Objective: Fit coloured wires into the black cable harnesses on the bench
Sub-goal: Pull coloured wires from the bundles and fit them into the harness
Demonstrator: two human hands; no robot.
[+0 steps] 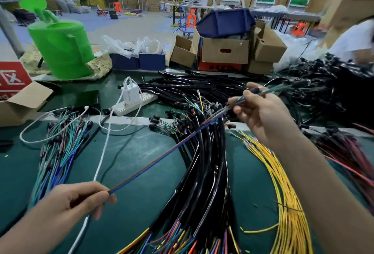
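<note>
Fingers of the left hand curl in and pinch the near end of a thin strand of coloured wires between thumb and fingertip, low over the green bench. The forearm comes in from the lower left, with the wrist about level.

The strand runs taut up and to the right, crossing above the sheaf of black harnesses without resting on it. This looks like a way to straighten and even the wires before they are fed into a sleeve. Yellow wires fan out just beside the harnesses on the right, and more loose coloured wires lie well apart on the left.

Further out, the right hand is raised with its back to the camera. Its fingers close round the far part of the strand, and green ends trail beyond them, blurred. Behind sit a white power strip and a cardboard box.
</note>
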